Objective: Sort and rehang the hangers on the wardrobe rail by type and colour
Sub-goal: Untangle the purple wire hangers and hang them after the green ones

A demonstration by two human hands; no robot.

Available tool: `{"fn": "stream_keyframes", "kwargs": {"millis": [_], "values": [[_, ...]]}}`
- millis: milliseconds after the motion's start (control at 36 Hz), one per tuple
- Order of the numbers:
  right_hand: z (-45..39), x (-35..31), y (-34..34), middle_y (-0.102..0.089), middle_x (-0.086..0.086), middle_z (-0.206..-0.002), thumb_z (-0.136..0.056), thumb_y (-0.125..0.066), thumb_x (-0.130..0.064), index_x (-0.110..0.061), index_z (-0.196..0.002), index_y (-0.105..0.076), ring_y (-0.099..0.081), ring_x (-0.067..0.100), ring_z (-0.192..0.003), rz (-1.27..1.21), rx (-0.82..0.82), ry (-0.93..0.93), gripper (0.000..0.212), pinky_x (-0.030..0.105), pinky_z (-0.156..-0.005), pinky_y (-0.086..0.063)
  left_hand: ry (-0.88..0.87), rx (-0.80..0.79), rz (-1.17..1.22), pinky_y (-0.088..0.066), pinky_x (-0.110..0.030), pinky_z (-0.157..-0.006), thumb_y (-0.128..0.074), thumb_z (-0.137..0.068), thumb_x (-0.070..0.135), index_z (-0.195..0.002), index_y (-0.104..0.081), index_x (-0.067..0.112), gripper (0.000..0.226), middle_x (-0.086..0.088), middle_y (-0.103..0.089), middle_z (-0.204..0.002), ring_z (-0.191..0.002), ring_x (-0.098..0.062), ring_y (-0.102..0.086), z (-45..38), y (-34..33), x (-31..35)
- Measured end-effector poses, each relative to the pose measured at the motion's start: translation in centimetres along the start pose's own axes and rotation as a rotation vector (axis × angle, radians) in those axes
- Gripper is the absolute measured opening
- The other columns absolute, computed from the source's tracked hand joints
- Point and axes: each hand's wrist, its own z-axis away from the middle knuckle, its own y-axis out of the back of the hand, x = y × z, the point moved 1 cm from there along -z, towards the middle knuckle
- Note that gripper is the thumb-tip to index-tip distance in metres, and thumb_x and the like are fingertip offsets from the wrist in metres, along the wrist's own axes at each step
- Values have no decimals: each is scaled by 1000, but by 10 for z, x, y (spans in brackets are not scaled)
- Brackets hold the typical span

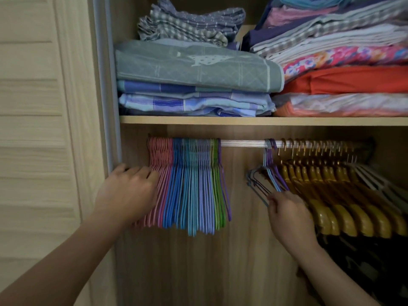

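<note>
A pale rail (pixel 242 143) runs under the shelf. On its left hangs a tight bunch of thin hangers: pink (pixel 160 166), blue (pixel 189 184), green (pixel 217 188), then one purple at the right end. My left hand (pixel 128 191) rests against the pink hangers with its fingers curled at their left side. A small group of grey, light blue and purple thin hangers (pixel 268 173) hangs right of the gap. My right hand (pixel 287 210) pinches their lower ends. Wooden hangers (pixel 331 195) with gold hooks fill the rail beyond.
A shelf (pixel 242 120) above the rail carries stacks of folded bedding (pixel 194 78). The wardrobe's left wall and a slatted door (pixel 33 129) stand at the left. Pale thin hangers (pixel 373 180) and dark clothes hang at the far right.
</note>
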Motion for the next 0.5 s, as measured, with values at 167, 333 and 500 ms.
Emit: {"fn": "stream_keyframes", "kwargs": {"millis": [167,333,500], "values": [[-5,47,22,-62,0,-87,-87,-63,-11,-19,-93,-67,-55,18,-81,312,-32,-58,10,35,-71,-48,-70,197,134,-45,-36,-56,-51,-84,23,-72,-57,15,15,-4,-55,-66,-51,-27,-55,7,3,-1],[-11,49,25,-71,3,-105,-100,-54,-18,-19,-123,-67,-66,21,-91,4,-287,-319,26,31,-74,-51,-43,203,140,-44,-36,-53,-53,-83,22,-71,-56,15,13,-4,-54,-65,-47,-28,-51,6,0,-1],[-21,50,24,-65,6,-130,-101,-51,-22,-18,-135,-61,-58,28,-121,-100,-387,-453,36,38,-95,-47,-44,215,166,-43,-34,-51,-47,-86,24,-72,-55,15,17,-4,-53,-65,-45,-27,-49,7,0,-1]]}}
